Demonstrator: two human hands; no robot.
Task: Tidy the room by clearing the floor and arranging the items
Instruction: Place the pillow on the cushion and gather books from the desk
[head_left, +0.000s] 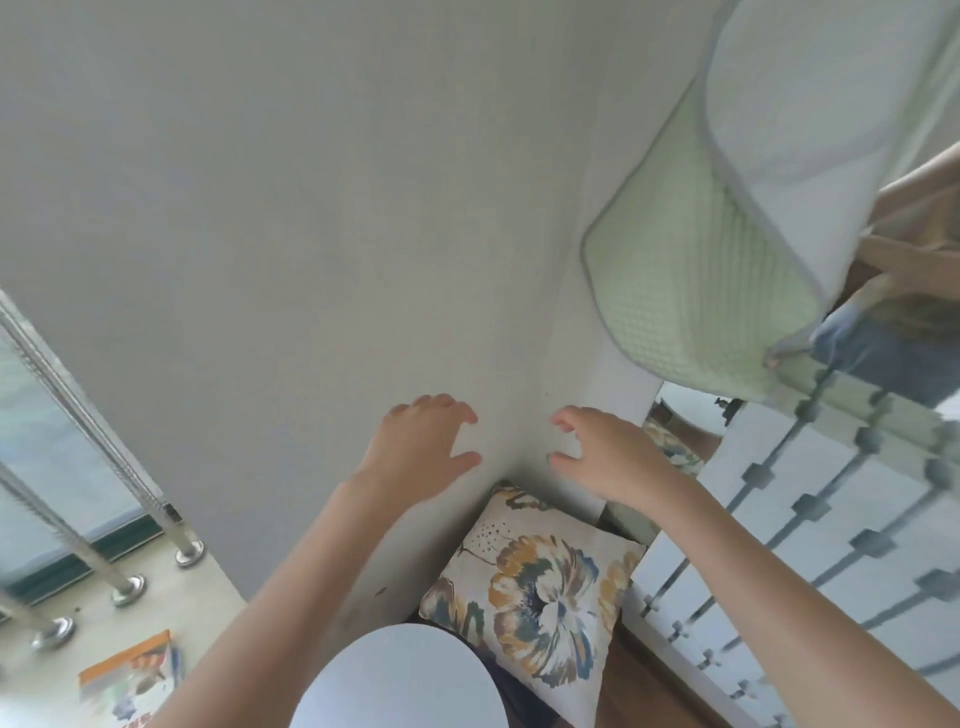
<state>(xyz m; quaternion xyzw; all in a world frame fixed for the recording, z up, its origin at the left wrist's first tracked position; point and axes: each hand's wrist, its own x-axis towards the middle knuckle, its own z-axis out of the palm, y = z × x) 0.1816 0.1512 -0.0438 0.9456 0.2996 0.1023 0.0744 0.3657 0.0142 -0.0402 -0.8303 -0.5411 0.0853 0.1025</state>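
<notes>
A floral cushion (535, 603) with a large yellow, blue and white flower leans in the corner below the wall. My left hand (421, 447) and my right hand (608, 452) reach forward side by side above it, fingers spread and relaxed, holding nothing. Neither hand touches the cushion. A green-and-white pillow (727, 208) is up at the top right, blurred, above the mirror.
A plain white wall fills the middle. A mirror (831, 519) with a dotted lattice pattern stands at the right. At the left are metal railing posts (124, 587) before a window and an orange booklet (130, 680) on the pale ledge. A round white object (400, 680) is at bottom centre.
</notes>
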